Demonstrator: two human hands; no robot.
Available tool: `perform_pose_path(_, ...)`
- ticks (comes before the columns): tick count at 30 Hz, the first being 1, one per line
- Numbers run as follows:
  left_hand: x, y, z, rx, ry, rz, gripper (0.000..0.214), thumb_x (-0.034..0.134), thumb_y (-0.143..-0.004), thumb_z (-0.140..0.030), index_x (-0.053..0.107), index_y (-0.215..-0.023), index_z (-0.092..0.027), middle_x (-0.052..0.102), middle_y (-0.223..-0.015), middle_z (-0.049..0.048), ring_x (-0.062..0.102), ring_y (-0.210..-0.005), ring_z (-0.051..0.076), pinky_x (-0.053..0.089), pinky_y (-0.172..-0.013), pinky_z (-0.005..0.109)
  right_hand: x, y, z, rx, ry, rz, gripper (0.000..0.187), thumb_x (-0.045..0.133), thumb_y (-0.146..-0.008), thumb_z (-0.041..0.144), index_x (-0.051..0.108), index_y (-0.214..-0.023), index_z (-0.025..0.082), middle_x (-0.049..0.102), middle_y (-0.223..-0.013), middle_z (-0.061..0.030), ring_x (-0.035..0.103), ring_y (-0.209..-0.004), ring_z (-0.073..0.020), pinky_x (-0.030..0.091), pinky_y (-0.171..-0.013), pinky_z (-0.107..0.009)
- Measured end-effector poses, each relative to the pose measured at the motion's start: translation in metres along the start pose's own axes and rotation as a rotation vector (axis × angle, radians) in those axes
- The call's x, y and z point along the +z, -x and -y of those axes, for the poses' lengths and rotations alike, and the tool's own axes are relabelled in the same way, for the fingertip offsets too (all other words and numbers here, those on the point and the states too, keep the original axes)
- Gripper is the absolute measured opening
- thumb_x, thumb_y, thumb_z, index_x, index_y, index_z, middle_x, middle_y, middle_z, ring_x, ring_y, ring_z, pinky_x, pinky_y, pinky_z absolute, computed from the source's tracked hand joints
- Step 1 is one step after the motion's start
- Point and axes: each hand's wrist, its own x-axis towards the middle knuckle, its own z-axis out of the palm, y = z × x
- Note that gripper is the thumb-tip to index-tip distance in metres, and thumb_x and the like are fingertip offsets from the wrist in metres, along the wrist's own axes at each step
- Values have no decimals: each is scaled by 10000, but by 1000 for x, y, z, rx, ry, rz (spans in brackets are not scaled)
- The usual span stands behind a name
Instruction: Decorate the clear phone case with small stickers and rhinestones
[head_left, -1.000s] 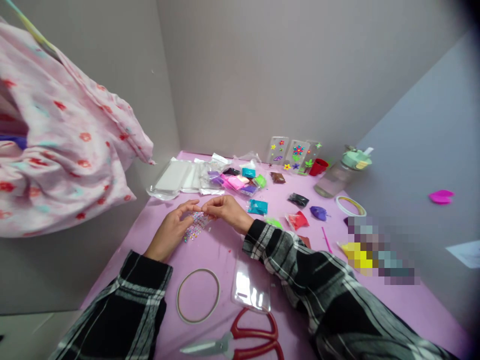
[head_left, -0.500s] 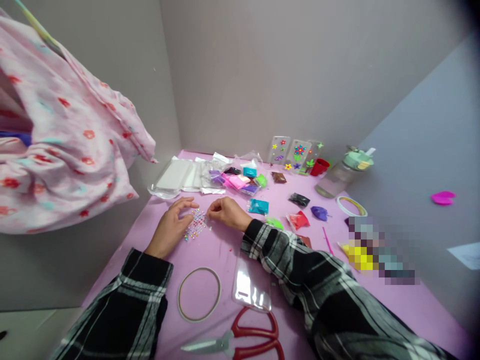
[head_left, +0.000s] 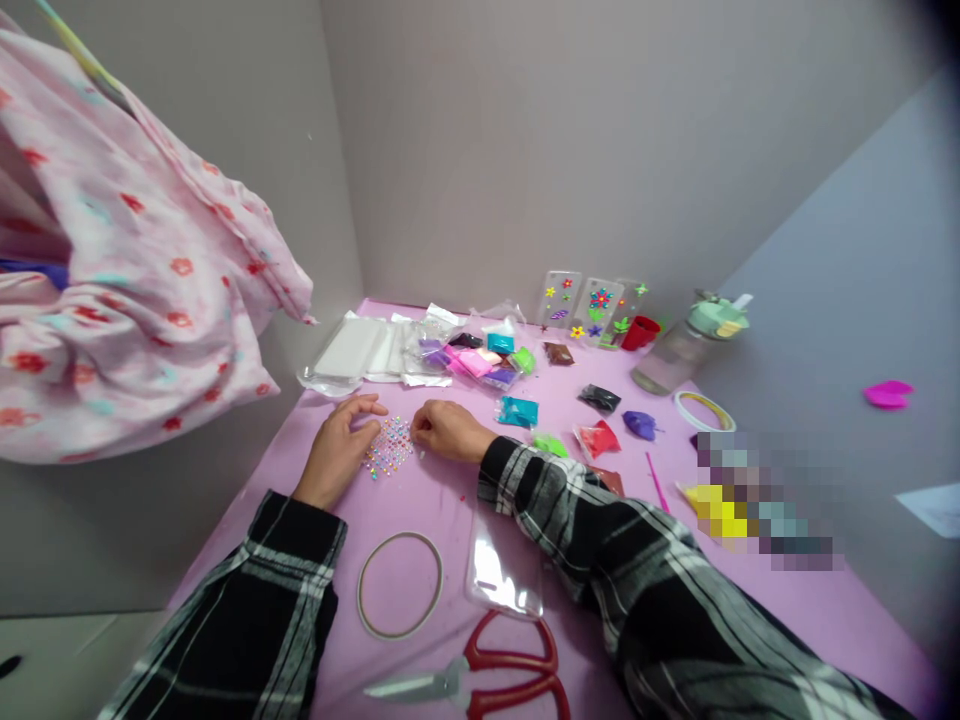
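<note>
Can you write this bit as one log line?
left hand: on gem sheet | right hand: fingertips at sheet edge | scissors: near edge, untouched

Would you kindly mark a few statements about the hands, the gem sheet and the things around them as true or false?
1. Both hands, left hand and right hand, are at the gem sticker sheet. True.
2. The red scissors lie beyond the sheet, by the wall. False: they lie near the person, below the clear phone case.
3. The table is pink. True.
4. The red cup stands beside the tape ring. False: it stands far back by the decorated cases.
</note>
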Motion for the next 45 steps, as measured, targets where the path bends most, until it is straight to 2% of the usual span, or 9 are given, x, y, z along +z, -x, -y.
perform_pose_path(10, -2, 1, -4, -4, 5, -12, 200, 554, -739, -280, 646, -907, -223, 613, -1329, 103, 496, -1304, 294, 273, -1145, 444, -7, -10, 2, 46, 46, 83, 104, 667, -733, 139, 758, -770, 174, 737, -761, -47, 632, -686, -170, 412, -620, -251)
perform_pose_path(29, 1, 1, 0, 1, 10, -47, 179, 540, -731, -277, 627, -880, -229, 633, -1306, 92, 529, -1271, 276, 305, -1125, 440, -9, -7, 10, -5, 282, 148, 223, 547, -831, 174, 738, -945, 155, 758, -1014, -130, 690, -921, -240, 461, -736, -285)
perform_pose_path(40, 1, 0, 3, 19, 18, -35, 195, 536, -727, -266, 629, -893, -226, 628, -1317, 92, 525, -1276, 273, 308, -1129, 449, -10, -7, 12, -45, 346, 157, 232, 511, -870, 175, 725, -948, 131, 754, -1004, -160, 694, -922, -250, 464, -742, -300)
perform_pose_path(45, 1, 1, 3, 23, 18, -28, 197, 531, -724, -268, 626, -891, -225, 627, -1318, 92, 526, -1273, 277, 309, -1127, 458, -10, -5, 12, -47, 346, 144, 208, 539, -864, 193, 727, -931, 138, 755, -973, -144, 691, -910, -240, 455, -735, -288)
